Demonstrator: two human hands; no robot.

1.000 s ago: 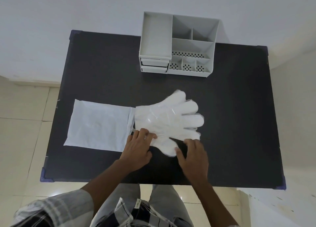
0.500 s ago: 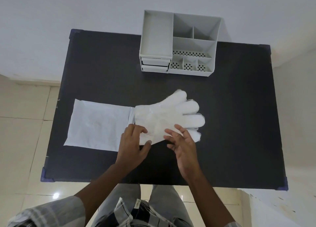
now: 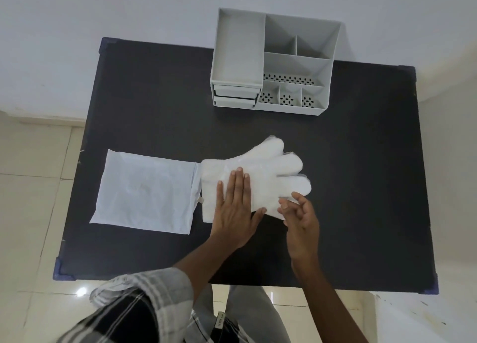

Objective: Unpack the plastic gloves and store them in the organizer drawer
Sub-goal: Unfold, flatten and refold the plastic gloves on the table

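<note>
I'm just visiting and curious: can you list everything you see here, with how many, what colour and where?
Black rectangular table: one, black with blue corner caps, fills the middle of the view.
Grey plastic desk organizer: one, light grey, at the table's far edge; open compartments on top, two shut drawers low at its left front.
Translucent white plastic gloves: one flat stack, count unclear, table centre, glove tips pointing right.
White flat plastic packaging bag: one, left of the gloves.
Tiled floor: cream, around the table.
Wall: pale, behind the table.
Left hand: pressed flat on the gloves' cuff end.
Right hand: fingers curled at the stack's near edge.
</note>
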